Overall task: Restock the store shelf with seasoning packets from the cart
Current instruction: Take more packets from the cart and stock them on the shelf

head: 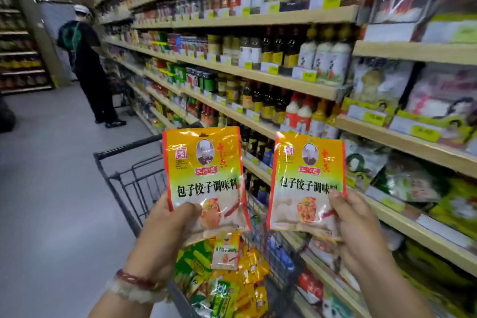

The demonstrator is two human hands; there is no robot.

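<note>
A supermarket aisle: wooden shelves (284,80) of bottles and bags run along the right. Left hand (165,235) fingers pinch an orange-and-white seasoning packet (204,178); right hand (361,230) fingers pinch its twin (307,181). Below them, a black wire cart (129,178) holds more packets (232,279).

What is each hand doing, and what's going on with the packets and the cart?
Left hand: grips a small stack of packets, upright.
Right hand: pinches one packet, upright.
Left packets: held above the cart.
Right packet: held up, off the shelf.
Cart: holds loose packets.
</note>
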